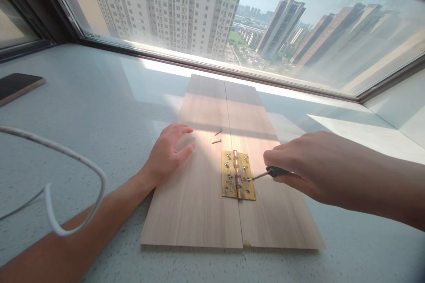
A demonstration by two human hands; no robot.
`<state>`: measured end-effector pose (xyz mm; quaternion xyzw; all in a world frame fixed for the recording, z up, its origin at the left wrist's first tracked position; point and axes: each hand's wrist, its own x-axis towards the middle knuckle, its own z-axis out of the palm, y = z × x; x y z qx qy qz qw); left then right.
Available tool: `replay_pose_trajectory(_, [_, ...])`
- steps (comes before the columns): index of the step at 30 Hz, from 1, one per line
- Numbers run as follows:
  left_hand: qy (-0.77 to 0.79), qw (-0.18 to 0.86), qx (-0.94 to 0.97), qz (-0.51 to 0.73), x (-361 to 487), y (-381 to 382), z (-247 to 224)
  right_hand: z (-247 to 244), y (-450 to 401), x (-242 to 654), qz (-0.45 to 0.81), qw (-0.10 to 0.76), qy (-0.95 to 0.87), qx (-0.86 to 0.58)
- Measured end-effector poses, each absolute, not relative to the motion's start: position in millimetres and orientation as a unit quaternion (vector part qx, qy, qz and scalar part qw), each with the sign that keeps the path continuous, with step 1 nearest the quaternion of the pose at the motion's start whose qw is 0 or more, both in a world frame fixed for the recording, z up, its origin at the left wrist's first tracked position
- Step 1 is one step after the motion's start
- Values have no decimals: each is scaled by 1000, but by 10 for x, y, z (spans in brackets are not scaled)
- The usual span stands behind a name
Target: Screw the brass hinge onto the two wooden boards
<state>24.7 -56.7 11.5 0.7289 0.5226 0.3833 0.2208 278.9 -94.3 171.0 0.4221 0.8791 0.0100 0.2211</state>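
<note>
Two pale wooden boards, the left board (195,203) and the right board (275,212), lie side by side with a brass hinge (238,174) across their seam. Several screws stand in the hinge's holes. Two loose screws (217,141) rest on the left board above the hinge. My right hand (299,168) is closed around the dark handle of a screwdriver (277,171), whose tip meets a screw on the hinge's right leaf. Fingers apart and holding nothing, my left hand (174,150) rests on the left board's edge.
The boards lie on a speckled white sill (116,110) below a large window. A dark phone-like object (20,86) is at the far left. A white cable (76,157) curls in front of my left forearm.
</note>
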Motion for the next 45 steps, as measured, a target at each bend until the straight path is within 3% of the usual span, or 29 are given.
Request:
replay_pose_trajectory(11, [527,219,728,380,239,-557,107,1697,-958,2651,14,246,859,450])
replay_pose_trajectory(22, [525,216,731,378,238,-554,103,1666,-1014,2582,122,323,897,275])
replay_pose_trajectory(27, [525,217,731,378,228,-556,108,1566,-1074,2483,123,403,883,207])
replay_pose_trajectory(30, [525,219,731,378,233,-558,116,1548,-1066,2405,74,423,866,255])
replay_pose_trajectory(36, [523,216,729,384,232,-567,115,1524,-986,2422,43,361,793,488])
replay_pose_trajectory(39, [518,215,733,386,230,-561,112,1518,-1011,2514,28,340,777,529])
replay_pose_trajectory(45, [516,214,733,389,237,-545,112,1550,-1104,2433,64,405,846,341])
